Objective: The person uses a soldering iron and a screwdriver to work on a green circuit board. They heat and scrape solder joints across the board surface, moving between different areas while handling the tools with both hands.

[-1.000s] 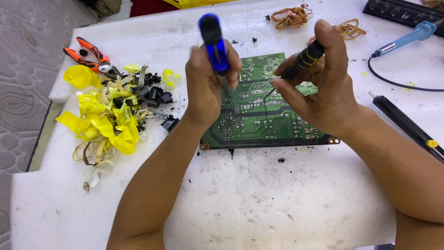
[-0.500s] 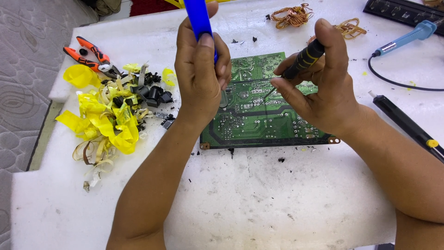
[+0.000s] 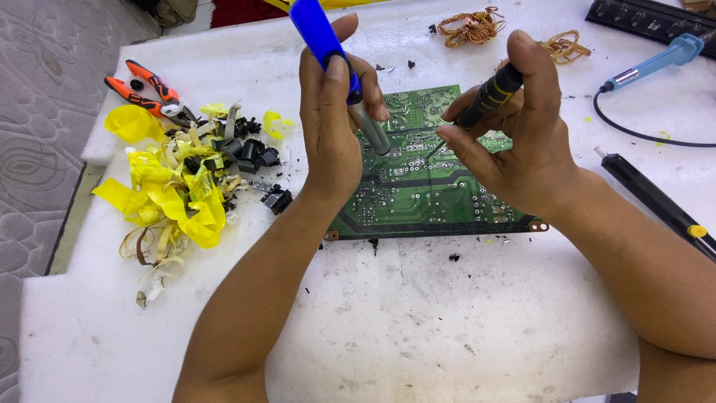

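Left hand (image 3: 332, 127): centre frame, fingers closed around blue-handled soldering iron (image 3: 328, 52).
Right hand (image 3: 514, 149): fingers gripping black screwdriver (image 3: 488, 93).
Beneath: green circuit board (image 3: 425, 198).

The circuit board (image 3: 440, 198) is green, patterned with fine pale solder traces. The soldering iron (image 3: 328, 52) has a bright blue handle and a grey metal barrel. The screwdriver (image 3: 488, 97) handle is black with yellow marks. Near the white worktop's (image 3: 418, 328) left edge lie yellow tape scraps (image 3: 179, 198) and orange-handled pliers (image 3: 145, 89).
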